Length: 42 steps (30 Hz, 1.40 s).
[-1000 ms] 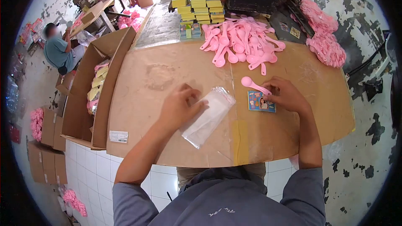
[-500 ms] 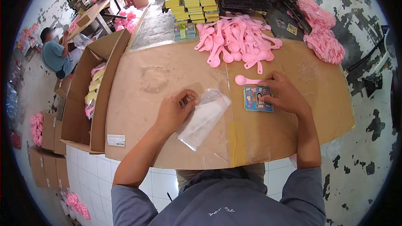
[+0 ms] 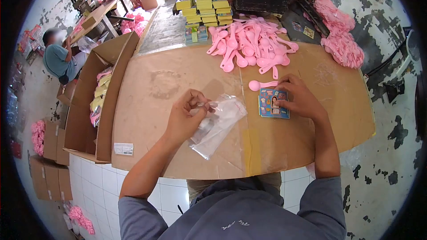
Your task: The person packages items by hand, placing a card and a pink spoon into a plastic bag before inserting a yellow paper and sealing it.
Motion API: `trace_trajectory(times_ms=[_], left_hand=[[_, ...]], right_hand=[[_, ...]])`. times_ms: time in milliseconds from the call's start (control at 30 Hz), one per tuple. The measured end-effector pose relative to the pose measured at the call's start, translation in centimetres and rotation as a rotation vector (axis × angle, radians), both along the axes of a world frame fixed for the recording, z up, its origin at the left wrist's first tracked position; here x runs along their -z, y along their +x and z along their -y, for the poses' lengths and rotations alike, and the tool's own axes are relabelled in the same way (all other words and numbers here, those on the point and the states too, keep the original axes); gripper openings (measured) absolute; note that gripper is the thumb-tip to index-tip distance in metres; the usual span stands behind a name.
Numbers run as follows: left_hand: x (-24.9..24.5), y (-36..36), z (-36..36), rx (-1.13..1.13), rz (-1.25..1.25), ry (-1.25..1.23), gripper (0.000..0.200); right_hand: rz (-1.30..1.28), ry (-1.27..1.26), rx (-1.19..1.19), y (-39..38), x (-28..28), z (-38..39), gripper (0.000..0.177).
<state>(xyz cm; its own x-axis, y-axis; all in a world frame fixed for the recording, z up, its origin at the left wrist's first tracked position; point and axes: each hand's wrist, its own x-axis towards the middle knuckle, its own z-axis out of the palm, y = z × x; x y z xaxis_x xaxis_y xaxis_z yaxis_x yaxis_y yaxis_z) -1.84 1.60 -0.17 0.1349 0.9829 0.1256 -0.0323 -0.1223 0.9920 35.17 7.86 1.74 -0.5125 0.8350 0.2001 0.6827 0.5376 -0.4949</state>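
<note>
From my remote seat, everything hinges on the clear plastic bag [image 3: 218, 124], which lies flat on the brown cardboard tabletop [image 3: 169, 71] with its long axis on a diagonal: the open end points away and to the right, the sealed end toward the person and to the left. The left hand [image 3: 184, 118] sits at the bag's left side, its grip closed to a fine pinch of thumb and fingertips on the film near the open end, lifting that edge a little. Just right of the open end lies 1 pink plastic spoon [image 3: 260, 84], long axis across the tabletop, bowl pointing at the bag and handle pointing away from it. A small printed card [image 3: 273, 103] lies flat beside the bag's open end, just on the near side of the spoon. The right hand [image 3: 300, 100] covers the handle's tip and the card's right edge; I cannot tell whether its grip is closed on either. It is the nearer hand to both. A heap of loose pink spoons [image 3: 249, 46] lies beyond the bag.
</note>
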Motion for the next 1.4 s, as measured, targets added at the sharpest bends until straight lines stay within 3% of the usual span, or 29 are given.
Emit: trace_trajectory(times_ms=[100, 200, 300, 500, 700, 800, 900, 1000, 1100, 1200, 1300, 1400], left_hand=[[-0.4, 0.1, -0.2, 0.029, 0.135, -0.099, 0.026], [-1.5, 0.2, 0.2, 0.072, 0.175, -0.159, 0.033], [-2.0, 0.4, 0.6, 0.12, 0.189, -0.213, 0.039], [-0.3, 0.6, 0.6, 0.146, 0.186, -0.179, 0.04], [-0.7, 0.8, 0.9, 0.196, 0.163, -0.163, 0.044], [-0.7, 1.0, 1.5, 0.238, -0.035, -0.038, 0.043], [-0.7, 1.1, 1.7, 0.229, -0.156, 0.023, 0.042], [-2.0, 1.3, 1.7, 0.161, 0.033, -0.071, 0.041], [-1.5, 1.3, 1.4, 0.112, 0.077, -0.066, 0.04], [-1.0, 1.5, 1.6, 0.154, 0.071, -0.044, 0.039], [-0.8, 1.3, 1.5, 0.156, 0.009, -0.071, 0.035], [-0.1, 0.9, 0.9, 0.132, 0.046, -0.067, 0.032]], right_hand=[[-0.051, 0.09, 0.006, -0.2, -0.6, -0.4, 0.026], [-0.2, -0.201, 0.089, -1.1, -2.5, 0.7, 0.023], [-0.436, -0.174, 0.006, -3.9, -3.2, 2.0, 0.022], [-0.636, -0.184, -0.07, -8.1, -3.2, 2.1, 0.025], [-0.272, 0.049, -0.19, -9.2, -4.3, 2.3, 0.027], [-0.202, 0.117, -0.249, -10.9, -4.8, 3.5, 0.027], [-0.404, -0.019, -0.155, -12.2, -4.1, 4.1, 0.023], [-0.779, -0.244, 0.022, -11.8, -2.0, 3.2, 0.021], [-0.538, -0.186, -0.049, -10.8, -2.4, 3.7, 0.02], [-0.431, -0.151, -0.313, -10.8, -1.5, 3.8, 0.017], [-0.338, -0.197, -0.395, -9.9, -1.4, 2.2, 0.018], [-0.046, 0.152, -0.026, -6.8, -0.7, -1.5, 0.022]])
